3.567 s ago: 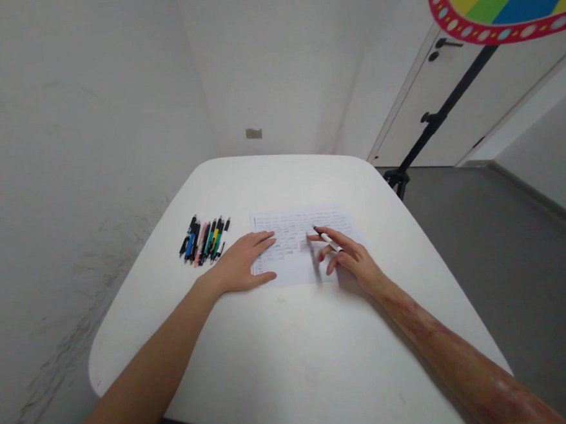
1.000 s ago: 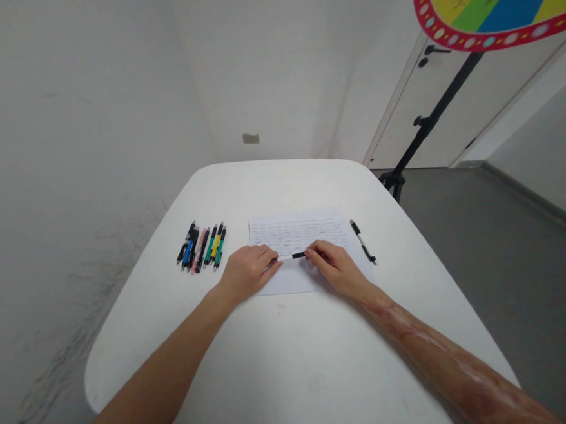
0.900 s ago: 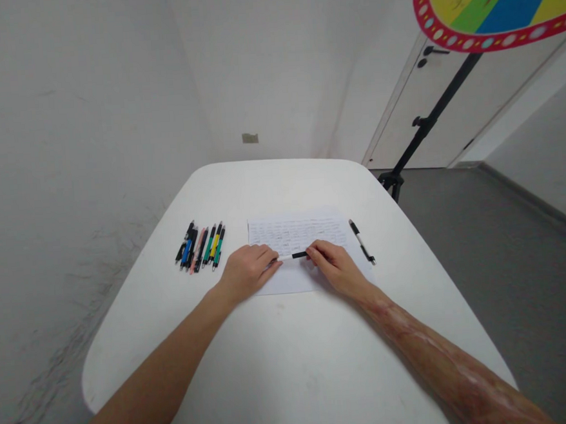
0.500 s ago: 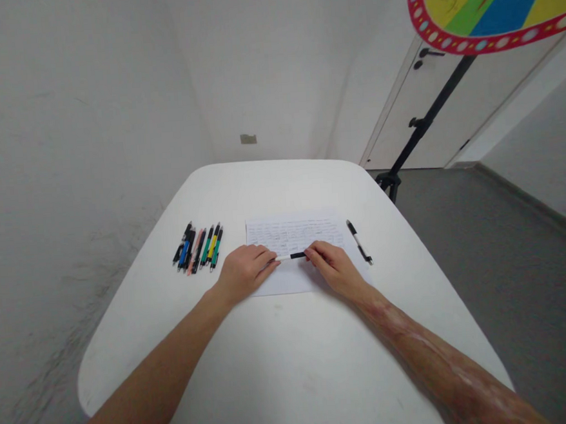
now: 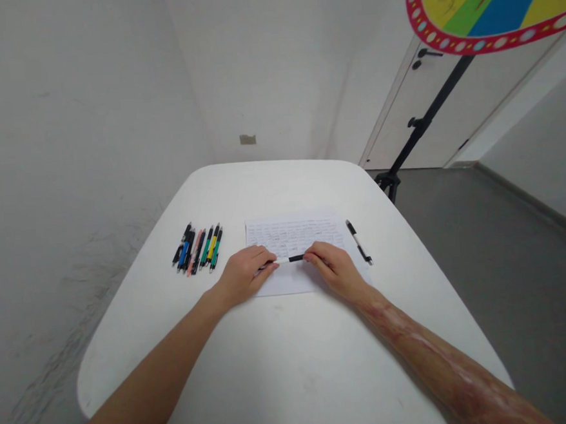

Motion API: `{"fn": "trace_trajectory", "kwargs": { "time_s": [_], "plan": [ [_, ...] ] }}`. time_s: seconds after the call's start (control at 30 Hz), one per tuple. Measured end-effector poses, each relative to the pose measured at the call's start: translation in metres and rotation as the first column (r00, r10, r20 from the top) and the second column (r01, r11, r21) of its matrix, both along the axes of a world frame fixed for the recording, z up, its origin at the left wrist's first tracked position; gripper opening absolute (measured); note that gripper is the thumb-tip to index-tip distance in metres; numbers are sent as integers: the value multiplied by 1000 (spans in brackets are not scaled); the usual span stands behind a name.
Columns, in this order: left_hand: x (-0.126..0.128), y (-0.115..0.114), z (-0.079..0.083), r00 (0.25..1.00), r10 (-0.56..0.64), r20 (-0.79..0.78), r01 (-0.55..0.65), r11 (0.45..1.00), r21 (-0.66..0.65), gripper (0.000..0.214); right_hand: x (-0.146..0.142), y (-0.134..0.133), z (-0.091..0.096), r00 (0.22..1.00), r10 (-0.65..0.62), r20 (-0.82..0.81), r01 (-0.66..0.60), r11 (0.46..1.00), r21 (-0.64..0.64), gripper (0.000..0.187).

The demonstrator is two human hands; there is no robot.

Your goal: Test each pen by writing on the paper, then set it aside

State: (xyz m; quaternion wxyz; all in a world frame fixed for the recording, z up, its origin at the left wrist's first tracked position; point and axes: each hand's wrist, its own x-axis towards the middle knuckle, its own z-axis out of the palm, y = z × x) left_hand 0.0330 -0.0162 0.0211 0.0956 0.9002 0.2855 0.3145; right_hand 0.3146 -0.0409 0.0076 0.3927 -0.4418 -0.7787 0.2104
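Note:
A black and white pen (image 5: 290, 259) lies level between my two hands, just above a written sheet of paper (image 5: 298, 233) on the white table (image 5: 292, 347). My left hand (image 5: 241, 276) is closed on the pen's left end. My right hand (image 5: 333, 268) pinches its right, black end. Both hands rest over the lower half of the sheet.
Several coloured pens (image 5: 197, 249) lie side by side left of the paper. Another black and white pen (image 5: 359, 241) lies at the sheet's right edge. A colourful wheel (image 5: 496, 3) on a black stand (image 5: 416, 135) rises beyond the table's right side, before a door.
My right hand laid its earlier pen down right of the paper. Both hands now hold a different pen between them. Over the last second they have barely moved.

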Motion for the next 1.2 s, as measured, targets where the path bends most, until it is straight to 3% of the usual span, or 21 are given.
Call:
{"fn": "trace_trajectory", "kwargs": {
  "time_s": [0.23, 0.43, 0.73, 1.2],
  "plan": [
    [0, -1, 4, 999, 2, 53, 10, 976, -218, 22, -2, -2, 3, 999, -14, 31, 15, 1000, -19, 32],
    [0, 1, 2, 997, 45, 62, -27, 965, -262, 29, -3, -4, 4, 999, -3, 46, 5, 999, -39, 26],
    [-1, 0, -9, 989, 116, 87, -110, 991, -74, 27, -2, -4, 0, 998, -58, -6, 57, 994, -95, 21],
    [0, 3, -10, 992, 122, 29, -124, 989, 84, 28, -3, -4, -3, 997, -51, -65, 45, 995, -92, 21]
  ]
}}
